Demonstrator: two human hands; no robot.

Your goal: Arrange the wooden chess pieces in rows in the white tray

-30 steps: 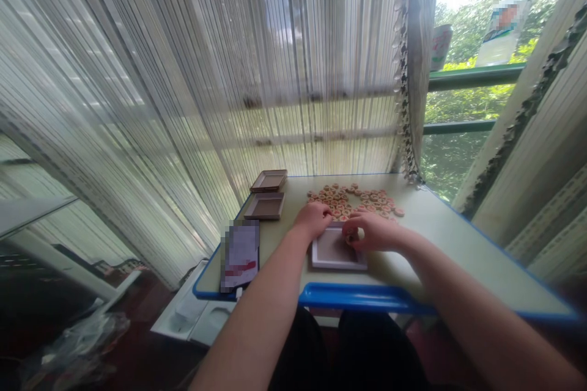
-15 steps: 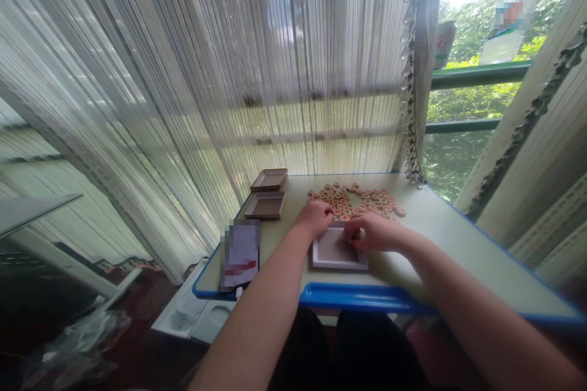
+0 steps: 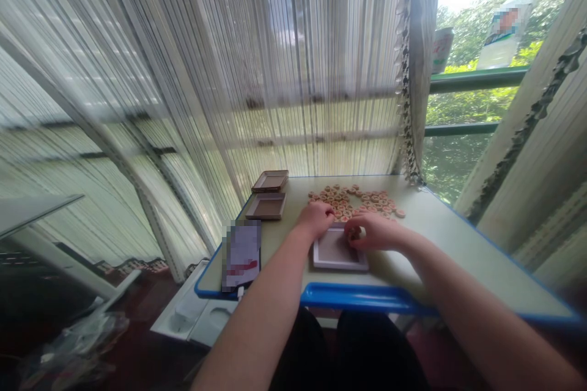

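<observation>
A shallow white-rimmed tray (image 3: 337, 267) lies near the table's front edge. My right hand (image 3: 378, 232) is over its right far corner, thumb and fingers closed on a round wooden chess piece (image 3: 354, 234), partly hidden. At the tray's far left corner, my left hand (image 3: 315, 219) has its fingers curled together. What they hold, if anything, cannot be made out. Just beyond both hands spread many Chinese chess pieces (image 3: 373, 197), round and light wooden with reddish marks.
Left of the pieces sit a shallow open box (image 3: 266, 206) and, behind it, stacked box parts (image 3: 270, 180). A tablet-like device (image 3: 242, 256) with a cable lies at the table's left edge. A blue trough (image 3: 362, 298) runs along the front. Curtains (image 3: 321, 73) hang behind.
The view has shifted slightly. Both hands keep nearly the same places at the tray, with the right fingers still around a piece.
</observation>
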